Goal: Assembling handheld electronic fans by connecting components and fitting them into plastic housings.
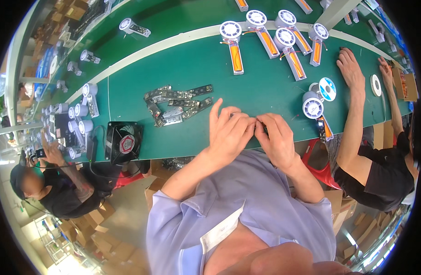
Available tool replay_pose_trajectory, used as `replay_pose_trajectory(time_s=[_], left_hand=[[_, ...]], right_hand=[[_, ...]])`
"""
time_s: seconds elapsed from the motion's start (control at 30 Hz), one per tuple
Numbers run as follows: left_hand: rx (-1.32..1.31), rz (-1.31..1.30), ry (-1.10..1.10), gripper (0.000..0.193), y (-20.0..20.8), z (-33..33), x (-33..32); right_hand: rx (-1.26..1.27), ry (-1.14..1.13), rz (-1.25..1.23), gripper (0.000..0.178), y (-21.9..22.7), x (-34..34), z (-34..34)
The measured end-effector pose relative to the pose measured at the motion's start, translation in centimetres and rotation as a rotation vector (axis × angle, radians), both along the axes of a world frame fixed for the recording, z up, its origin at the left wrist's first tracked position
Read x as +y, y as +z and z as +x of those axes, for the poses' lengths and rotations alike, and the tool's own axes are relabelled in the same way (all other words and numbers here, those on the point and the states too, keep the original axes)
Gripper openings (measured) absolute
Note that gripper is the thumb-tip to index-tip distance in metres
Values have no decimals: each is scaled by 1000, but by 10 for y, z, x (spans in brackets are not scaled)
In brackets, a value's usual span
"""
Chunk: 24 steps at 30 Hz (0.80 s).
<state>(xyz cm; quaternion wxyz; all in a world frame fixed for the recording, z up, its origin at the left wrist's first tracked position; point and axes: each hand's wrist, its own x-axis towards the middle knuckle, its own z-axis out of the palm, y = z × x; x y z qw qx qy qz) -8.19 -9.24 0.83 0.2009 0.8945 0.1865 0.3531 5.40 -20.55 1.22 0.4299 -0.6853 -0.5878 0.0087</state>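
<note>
In front of my chest, over the table's near edge, my left hand (pixel 232 130) and my right hand (pixel 275 137) meet fingertip to fingertip. Both are closed in a pinch. Something small and dark shows between the fingertips, but the fingers cover most of it and its kind is hidden. Left of my left hand lies a loose pile of narrow black circuit boards (pixel 176 101). To the right of my right hand is a grey-white handheld fan housing (pixel 313 107) with a round grille. Its handle holds an orange battery, and a small circuit board (pixel 321 130) sits beside it.
Several fan housings with orange batteries (pixel 235 57) stand at the back of the green table (pixel 183 55). A black cooling fan (pixel 124 142) is at the left edge, with more fan housings (pixel 85 126) beyond. A blue-white spool (pixel 327 89) and co-workers' arms (pixel 352 101) are on the right.
</note>
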Motion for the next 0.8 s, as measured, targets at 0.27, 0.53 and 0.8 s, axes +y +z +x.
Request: replay_pose_trajectory(time_s=[0.27,0.53,0.8], left_hand=[[27,14,-29,19,-4,-4,9],[76,131,-119,27,2,-22,21],[174,123,-286,29,3,-31,35]], right_hand=[[-96,129,-94,28,21,2,13],[-200,126,-41,37,-2,-19,12],[313,64,-175,22,16,-12,17]])
